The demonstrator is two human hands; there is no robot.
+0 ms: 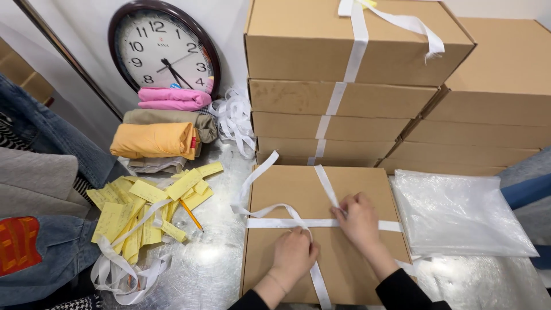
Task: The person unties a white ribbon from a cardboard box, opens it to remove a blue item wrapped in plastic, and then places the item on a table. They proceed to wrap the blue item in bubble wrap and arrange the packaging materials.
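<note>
A flat brown cardboard box lies in front of me on the metal table, wrapped crosswise with white ribbon. My left hand rests on the box at the ribbon crossing, fingers closed on the ribbon. My right hand pinches the ribbon just right of the crossing, where a strand runs up to the box's far edge. A loose ribbon end loops off the box's top left corner.
Two stacks of brown boxes stand behind, the left one tied with ribbon. Clear plastic bags lie right. Yellow paper slips and a pencil lie left, with folded clothes, a wall clock and loose ribbon.
</note>
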